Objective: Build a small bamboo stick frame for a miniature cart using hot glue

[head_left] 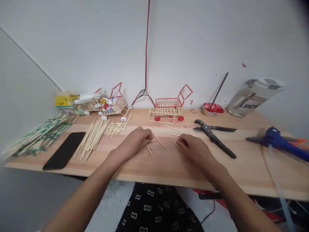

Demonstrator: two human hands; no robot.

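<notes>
My left hand [138,139] is closed above the middle of the table, its fingers pinched together around thin wooden sticks. One wooden stick [158,139] slants out past its fingertips, and a shorter stick [149,150] shows just below. To the right, my right hand [193,146] is curled palm down, with a short stick [178,146] poking out from under its fingers. A few loose sticks [173,128] lie beyond this hand. Behind both hands stands a small shopping cart made of sticks [168,111], with red trim and red wheels. My fingers partly hide what they grip.
At left lie a phone [64,150], stick piles [92,138] and wrapped chopsticks [41,133]. Two filled model carts [113,104] stand behind. Cutting pliers [214,135], a red paint bowl [213,111], a bag [253,98] and a blue glue gun [277,141] are at right.
</notes>
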